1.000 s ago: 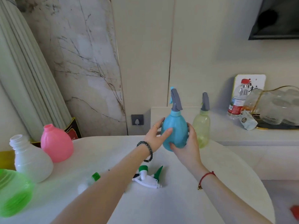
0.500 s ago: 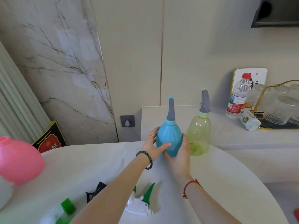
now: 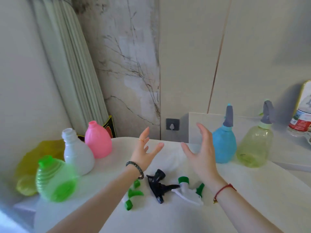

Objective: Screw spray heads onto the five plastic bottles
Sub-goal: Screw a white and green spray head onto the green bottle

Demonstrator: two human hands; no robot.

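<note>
both hands hover over the worktop (image 3: 252,199) with nothing in them: the left hand (image 3: 144,153) has a wide grip, fingers spread, and the right hand (image 3: 200,153) the same, palms facing each other.

just right of the right hand stands the blue bottle (image 3: 223,145), already capped with a grey head, and beyond it the yellow-green bottle (image 3: 255,148), also capped. left of the left hand stand the pink bottle (image 3: 98,142) and white bottle (image 3: 76,153), necks bare, with the green bottle (image 3: 53,180) nearer and tilted. all look empty.

below the hands lie the loose heads: a black head (image 3: 158,185), a white head (image 3: 188,194) with green collar touching it, and a third head (image 3: 132,195), half hidden under the left forearm.

the bottles seem light, thin-walled and easily squashed or tipped, so hold one by the belly or shoulder, gently. the heads look stiff; turn them by the ribbed collar, not the trigger.
</note>
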